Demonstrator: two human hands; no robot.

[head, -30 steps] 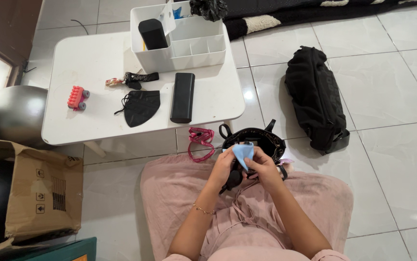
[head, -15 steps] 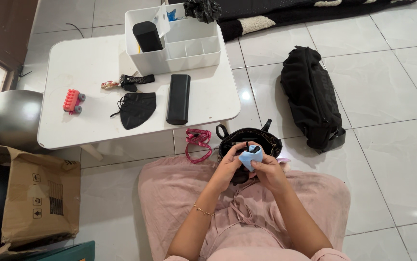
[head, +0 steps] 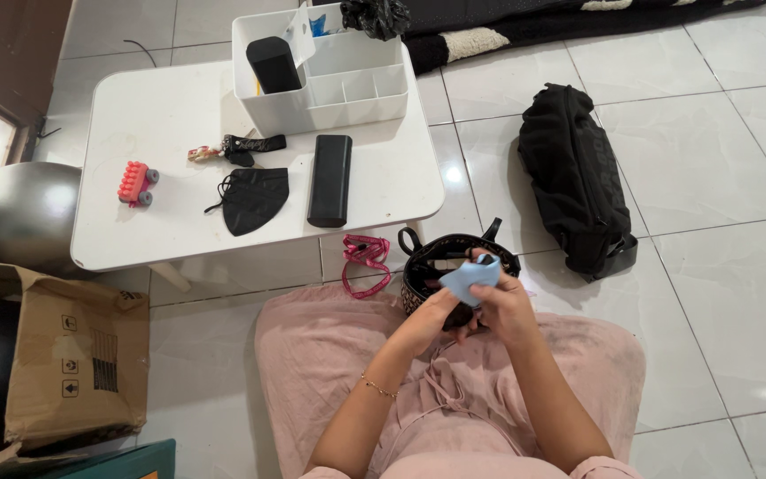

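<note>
I sit on the tiled floor in a pink dress, both hands raised over a small black handbag (head: 420, 263) that stands open at my knees. My right hand (head: 509, 308) pinches a light blue cloth (head: 469, 277), which sticks up above the bag's mouth. My left hand (head: 432, 318) is curled around a small dark object (head: 459, 317) just under the cloth; the fingers hide most of it, so I cannot tell what it is. The two hands touch each other.
A low white table (head: 152, 239) ahead holds a white organiser box (head: 347, 98), a black case (head: 329, 180), a black face mask (head: 254, 199), a keychain (head: 232, 149) and a red toy (head: 136, 183). Pink strap (head: 364, 259), black duffel bag (head: 574, 177), cardboard box (head: 63, 355) and grey ball (head: 19, 213) lie around.
The blue cloth went from spread out to bunched, and now sits higher and further right in my right hand. My left hand has dropped slightly below it.
</note>
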